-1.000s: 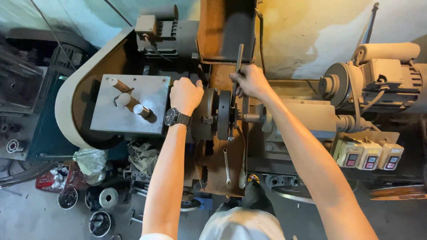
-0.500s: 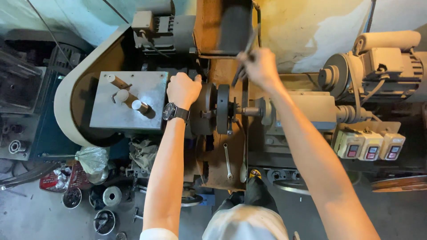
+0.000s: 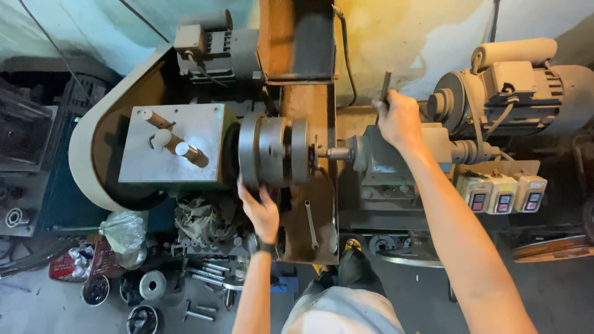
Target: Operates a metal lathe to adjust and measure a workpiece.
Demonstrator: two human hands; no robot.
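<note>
A small metal lathe fills the middle of the head view. My left hand (image 3: 260, 210) rests against the near rim of its round grey chuck (image 3: 272, 151), fingers spread on the metal. A short round workpiece (image 3: 337, 153) sticks out of the chuck toward the tailstock (image 3: 387, 164). My right hand (image 3: 399, 120) is closed around a thin dark metal bar (image 3: 385, 83) that stands up above the tailstock. A dark watch sits on my left wrist.
A grey headstock cover (image 3: 170, 151) with short levers lies left of the chuck. An electric motor (image 3: 526, 86) stands at right, with three switch boxes (image 3: 501, 195) below it. A wrench (image 3: 311, 224) lies on the rusty bed. Bolts, tins and a plastic bag litter the floor at lower left.
My left hand dropped from the top of the chuck to its near underside. My right hand carried the thin bar rightward, from beside the chuck to above the tailstock.
</note>
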